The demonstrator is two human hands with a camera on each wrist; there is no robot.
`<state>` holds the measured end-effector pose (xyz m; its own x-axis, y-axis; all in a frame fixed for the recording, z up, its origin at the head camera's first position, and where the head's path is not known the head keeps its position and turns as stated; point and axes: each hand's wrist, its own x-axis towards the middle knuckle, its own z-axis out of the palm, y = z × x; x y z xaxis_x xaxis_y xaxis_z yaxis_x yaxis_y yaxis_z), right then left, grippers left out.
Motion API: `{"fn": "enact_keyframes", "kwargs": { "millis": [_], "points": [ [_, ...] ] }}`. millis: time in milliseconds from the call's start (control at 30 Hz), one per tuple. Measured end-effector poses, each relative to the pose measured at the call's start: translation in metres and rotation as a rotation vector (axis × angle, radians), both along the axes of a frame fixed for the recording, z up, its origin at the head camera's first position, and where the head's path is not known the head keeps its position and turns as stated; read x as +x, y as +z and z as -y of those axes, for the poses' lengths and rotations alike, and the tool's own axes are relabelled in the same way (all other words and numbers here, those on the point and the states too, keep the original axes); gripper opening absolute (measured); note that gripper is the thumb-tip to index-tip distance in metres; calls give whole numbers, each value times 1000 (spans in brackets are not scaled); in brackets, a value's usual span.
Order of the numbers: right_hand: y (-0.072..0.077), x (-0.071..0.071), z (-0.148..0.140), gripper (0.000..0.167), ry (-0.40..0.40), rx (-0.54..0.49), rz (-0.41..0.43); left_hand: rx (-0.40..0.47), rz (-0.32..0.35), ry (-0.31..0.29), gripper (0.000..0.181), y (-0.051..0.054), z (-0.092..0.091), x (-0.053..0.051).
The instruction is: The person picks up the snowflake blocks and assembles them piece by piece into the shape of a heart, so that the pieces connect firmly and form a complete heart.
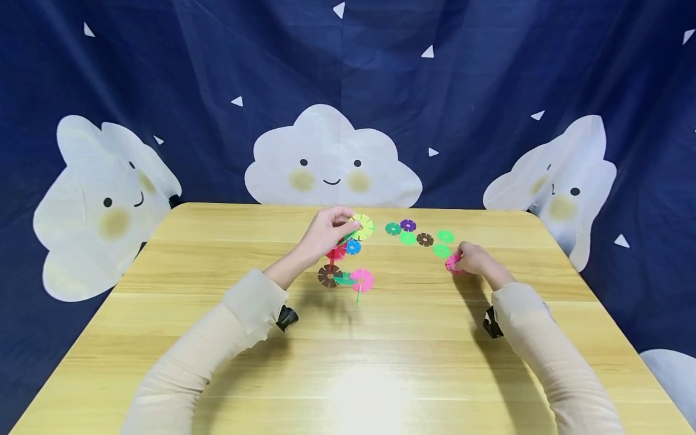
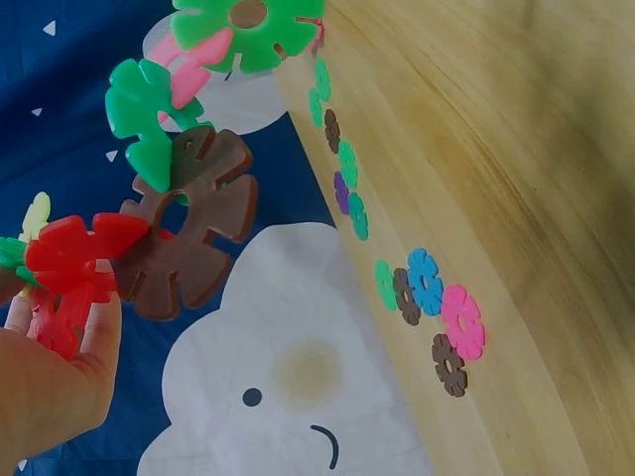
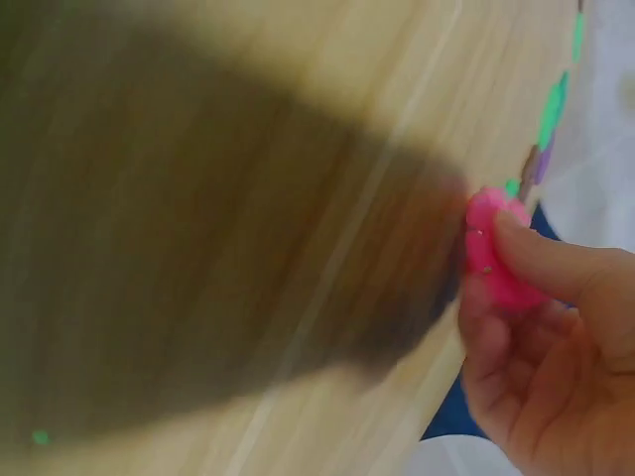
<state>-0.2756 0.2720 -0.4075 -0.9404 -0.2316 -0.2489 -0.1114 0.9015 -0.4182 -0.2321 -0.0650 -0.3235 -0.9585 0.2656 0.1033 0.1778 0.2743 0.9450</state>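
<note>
My left hand [image 1: 326,232] holds up a chain of interlocking notched plastic discs, pinching it near a yellow disc [image 1: 362,227]. Below the fingers hang a red disc [image 2: 84,260], a brown disc [image 2: 203,223], a teal disc [image 2: 149,109] and a pink disc [image 1: 362,280], with a green disc [image 2: 248,30] at the far end. On the right, my right hand [image 1: 472,258] pinches a loose pink disc [image 3: 493,248] between thumb and fingers. Whether that disc touches the table is unclear.
Loose discs lie toward the table's far side: a purple one [image 1: 408,225], a brown one [image 1: 425,240] and several green ones [image 1: 446,236]. A blue disc [image 2: 426,283] and others lie behind the chain. A dark blue cloud-patterned curtain [image 1: 462,90] hangs beyond the wooden table [image 1: 424,338].
</note>
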Motion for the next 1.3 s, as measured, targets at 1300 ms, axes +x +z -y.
{"fn": "enact_keyframes", "kwargs": {
  "millis": [1300],
  "points": [
    [87, 39, 124, 29, 7, -1024, -106, -145, -218, -39, 12, -2, -11, 6]
  ]
}}
